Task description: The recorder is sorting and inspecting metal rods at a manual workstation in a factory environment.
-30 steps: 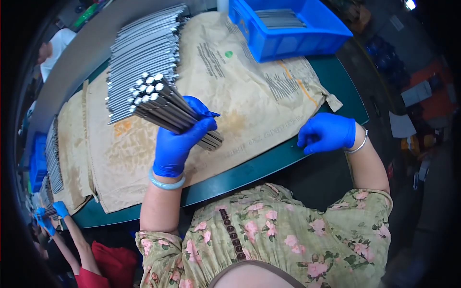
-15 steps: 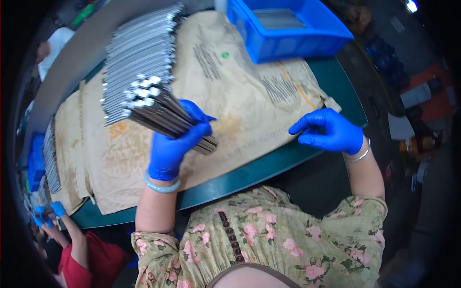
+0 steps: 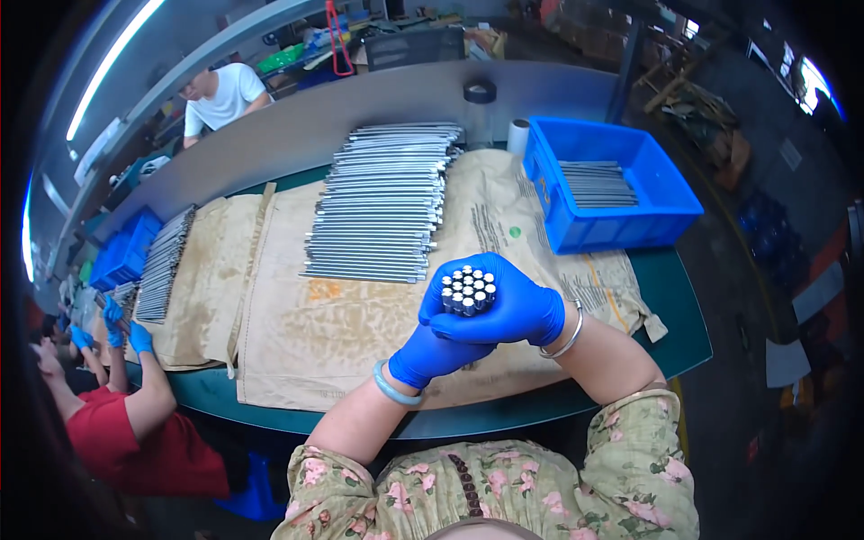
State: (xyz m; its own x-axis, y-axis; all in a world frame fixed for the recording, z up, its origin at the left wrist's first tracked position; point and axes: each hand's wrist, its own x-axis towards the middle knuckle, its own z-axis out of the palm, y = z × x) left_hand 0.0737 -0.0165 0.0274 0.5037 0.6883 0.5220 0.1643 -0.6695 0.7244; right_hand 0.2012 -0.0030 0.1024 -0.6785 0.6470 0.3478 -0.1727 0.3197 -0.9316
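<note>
Both hands [image 3: 481, 315] clasped, chest-high.

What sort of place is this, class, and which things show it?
Probably a factory workbench: rows of metal rods on sacking, a blue bin of more rods, and both gloved hands clasping a rod bundle.

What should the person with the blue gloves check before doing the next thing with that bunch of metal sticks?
1. Both hands on the bundle of rods: ok, left hand below, right hand wrapped around.
2. Rod ends level: ok, the tips look even from above.
3. Bundle upright: ok, ends face the camera.
4. Gloves whole: cannot tell, no tears seen.
5. Room in the blue bin: ok, only a few rods inside.
6. Laid-out row of rods on the paper sack: ok, neatly lined.
</note>
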